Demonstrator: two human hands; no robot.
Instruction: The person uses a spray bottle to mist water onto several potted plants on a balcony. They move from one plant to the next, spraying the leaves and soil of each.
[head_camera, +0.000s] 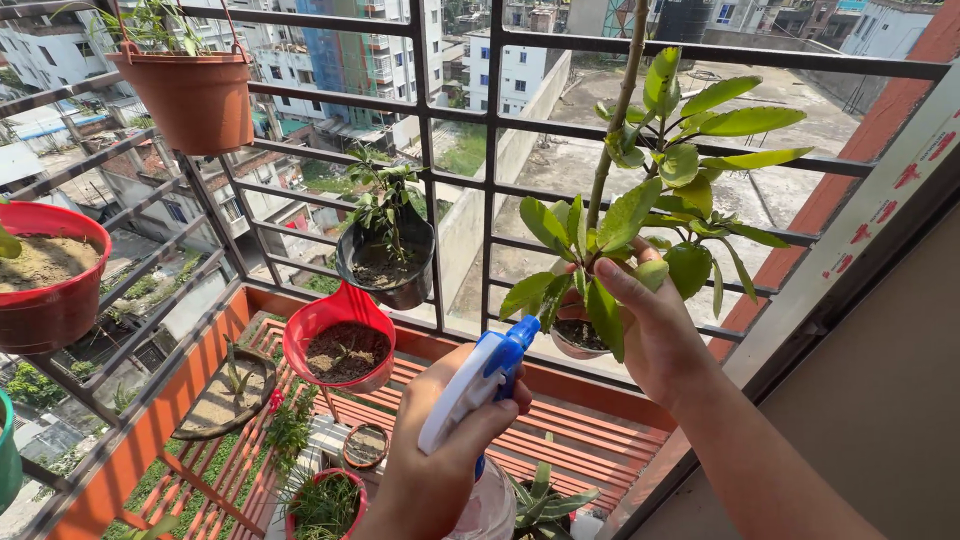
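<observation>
Orange balcony ledge carries red pots; window grille holds more pots.

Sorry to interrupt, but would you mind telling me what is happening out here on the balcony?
A person is tending potted plants at a barred balcony grille. The left hand grips a blue and white spray bottle, its nozzle aimed at a leafy plant. The right hand holds that plant's small pot up near the bars. More pots, such as a red pot, hang on the grille.

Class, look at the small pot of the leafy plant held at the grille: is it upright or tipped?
Tipped: the small pot leans, its soil facing the camera, gripped by the right hand.
</observation>
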